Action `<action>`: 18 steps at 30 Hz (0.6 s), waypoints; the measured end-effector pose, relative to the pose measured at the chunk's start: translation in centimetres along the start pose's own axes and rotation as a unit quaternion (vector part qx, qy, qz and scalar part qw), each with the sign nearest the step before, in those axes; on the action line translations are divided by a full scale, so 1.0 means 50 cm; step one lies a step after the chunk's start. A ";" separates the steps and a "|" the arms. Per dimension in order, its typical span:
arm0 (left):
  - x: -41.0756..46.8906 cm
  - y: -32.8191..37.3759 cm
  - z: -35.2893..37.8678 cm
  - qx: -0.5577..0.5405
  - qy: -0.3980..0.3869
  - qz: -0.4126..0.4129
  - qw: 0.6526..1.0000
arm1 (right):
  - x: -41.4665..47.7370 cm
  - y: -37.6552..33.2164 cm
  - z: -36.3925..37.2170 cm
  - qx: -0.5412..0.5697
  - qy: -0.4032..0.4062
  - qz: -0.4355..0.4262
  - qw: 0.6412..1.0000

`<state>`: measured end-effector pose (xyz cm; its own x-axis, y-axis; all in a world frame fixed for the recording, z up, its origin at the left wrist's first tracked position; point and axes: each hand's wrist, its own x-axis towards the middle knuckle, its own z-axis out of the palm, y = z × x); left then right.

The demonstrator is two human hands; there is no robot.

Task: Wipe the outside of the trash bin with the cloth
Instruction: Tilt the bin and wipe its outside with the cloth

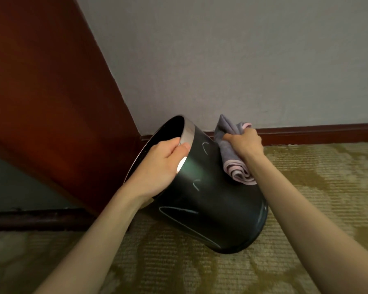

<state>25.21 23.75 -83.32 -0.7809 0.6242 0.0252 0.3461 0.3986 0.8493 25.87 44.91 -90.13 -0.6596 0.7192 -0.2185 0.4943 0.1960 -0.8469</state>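
A pale grey wall [232, 60] fills the upper right of the frame. A reddish-brown wooden panel [40, 81] slants across the upper left. Along the wall's foot at right runs a dark red baseboard [317, 132], meeting patterned olive-and-cream carpet [306, 198] that spreads over the lower frame. A dark strip [36, 219] lies at lower left.

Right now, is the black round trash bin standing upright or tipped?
Tipped: the black round trash bin leans left, its mouth facing sideways; the left hand grips its silver rim.
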 end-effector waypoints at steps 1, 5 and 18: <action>0.002 0.002 0.002 -0.001 0.001 -0.001 1.000 | -0.011 -0.004 0.000 -0.010 0.016 -0.017 1.000; 0.021 0.013 0.014 0.002 0.030 -0.011 0.999 | -0.057 -0.029 -0.002 -0.027 0.060 -0.079 0.995; 0.081 0.034 0.038 -0.010 0.013 -0.046 0.999 | -0.269 0.020 0.051 0.192 0.143 -0.200 0.950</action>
<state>23.63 28.22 -82.78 -0.8218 0.5684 -0.0398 0.2624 0.4396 0.8590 33.76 33.74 -89.27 -0.5439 0.8005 0.2517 -0.0421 0.2735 -0.9609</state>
